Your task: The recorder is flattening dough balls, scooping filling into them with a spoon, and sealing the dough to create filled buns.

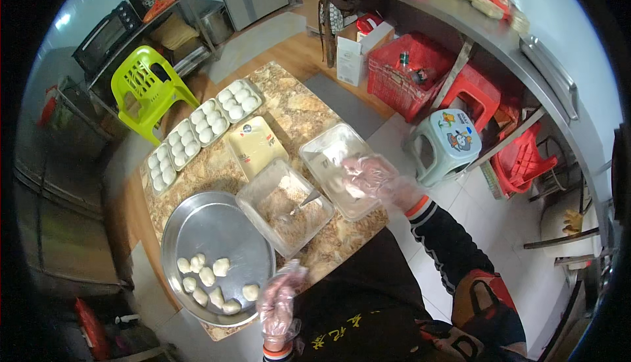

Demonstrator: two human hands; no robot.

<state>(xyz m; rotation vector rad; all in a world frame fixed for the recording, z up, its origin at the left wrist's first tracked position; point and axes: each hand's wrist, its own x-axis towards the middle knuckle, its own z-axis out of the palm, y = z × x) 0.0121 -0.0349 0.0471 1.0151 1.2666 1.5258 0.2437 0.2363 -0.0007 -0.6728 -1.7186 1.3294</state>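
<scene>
My right hand (372,177), in a clear plastic glove and blurred, is over the rectangular clear container (315,152) of pale contents; whether it grips anything is hidden. My left hand (282,295), also gloved, is beside the right rim of the round metal pan (217,224); its fingers are curled and I cannot tell if they hold something. Several pale dough pieces (207,276) lie in the pan. Between the hands, a clear plastic container (266,209) holds a brown crumbly filling with a metal utensil (306,200) in it.
Trays of round white dough balls (208,121) line the table's far left edge. A yellow tray (259,150) lies beside the containers. Around the marbled table (291,90) stand a green plastic chair (148,88), a cartoon-printed stool (446,140), a red crate (404,86) and a steel counter (443,12).
</scene>
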